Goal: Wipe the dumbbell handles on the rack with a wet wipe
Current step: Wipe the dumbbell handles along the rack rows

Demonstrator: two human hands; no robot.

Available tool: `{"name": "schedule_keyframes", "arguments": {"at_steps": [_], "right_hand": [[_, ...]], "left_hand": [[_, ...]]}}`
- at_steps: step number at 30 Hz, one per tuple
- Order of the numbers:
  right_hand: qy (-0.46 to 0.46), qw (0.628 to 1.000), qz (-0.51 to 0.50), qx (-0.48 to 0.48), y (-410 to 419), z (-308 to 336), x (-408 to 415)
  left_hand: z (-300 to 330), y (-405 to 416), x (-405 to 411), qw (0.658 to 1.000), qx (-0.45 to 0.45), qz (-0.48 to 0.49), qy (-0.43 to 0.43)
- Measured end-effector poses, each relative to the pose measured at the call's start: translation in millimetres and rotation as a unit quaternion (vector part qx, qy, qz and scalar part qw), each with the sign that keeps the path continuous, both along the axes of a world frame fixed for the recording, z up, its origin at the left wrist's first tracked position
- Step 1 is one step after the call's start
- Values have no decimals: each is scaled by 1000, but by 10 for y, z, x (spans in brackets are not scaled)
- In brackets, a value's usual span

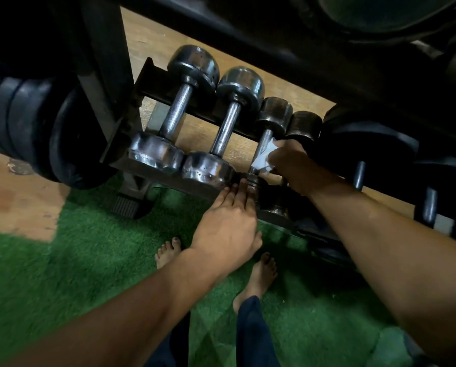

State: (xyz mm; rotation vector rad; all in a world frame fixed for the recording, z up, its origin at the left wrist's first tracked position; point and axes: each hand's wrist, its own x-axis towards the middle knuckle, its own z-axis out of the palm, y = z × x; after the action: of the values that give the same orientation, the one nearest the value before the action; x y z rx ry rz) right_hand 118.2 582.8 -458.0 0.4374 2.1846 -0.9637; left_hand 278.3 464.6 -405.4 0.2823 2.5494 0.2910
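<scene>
Several steel dumbbells lie side by side on a low black rack (147, 75). The two on the left are large chrome ones (175, 112) (225, 131). Third from the left is a smaller, darker dumbbell (273, 115). My right hand (291, 162) grips a white wet wipe (261, 156) wrapped round this dumbbell's handle. My left hand (229, 223) lies with straight fingers against the near head of that same dumbbell, at the rack's front rail. A fourth dark dumbbell (305, 124) sits just right of it, partly hidden behind my right hand.
Black weight plates (33, 123) hang at the left, and more dark plates and dumbbells (380, 154) crowd the right. An upper rack shelf (248, 30) overhangs. My bare feet (258, 276) stand on green turf (76, 260) beside a wooden floor (17, 202).
</scene>
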Motion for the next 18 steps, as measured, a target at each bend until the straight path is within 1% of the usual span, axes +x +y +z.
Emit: {"name": "schedule_keyframes", "arguments": {"at_steps": [1,4,6,10,11,13,14,16,18], "right_hand": [[-32,999,9,-14,-3,30,-10],[-109,993,-24,-39,13,152,-27],[-133,989,-41,-43,31,199,-45],[-160,974,-102,-125,-41,245,-18],[-154,974,-104,-127,-73,241,2],[-140,983,-80,-93,-105,215,29],[-133,988,-52,-64,-91,206,28],[-122,991,48,-10,-52,179,4],[-117,979,162,28,-43,153,-27]], "left_hand": [[0,-3,3,1000,0,0,-1],[6,0,0,1000,-1,3,3],[16,6,-6,1000,0,5,2],[26,7,-17,1000,-3,-1,1],[24,8,-18,1000,-4,-1,0],[17,10,-18,1000,-6,-1,-2],[13,10,-17,1000,-7,0,-2],[10,14,-14,1000,-8,-1,-2],[4,16,-8,1000,-9,-3,-4]]}}
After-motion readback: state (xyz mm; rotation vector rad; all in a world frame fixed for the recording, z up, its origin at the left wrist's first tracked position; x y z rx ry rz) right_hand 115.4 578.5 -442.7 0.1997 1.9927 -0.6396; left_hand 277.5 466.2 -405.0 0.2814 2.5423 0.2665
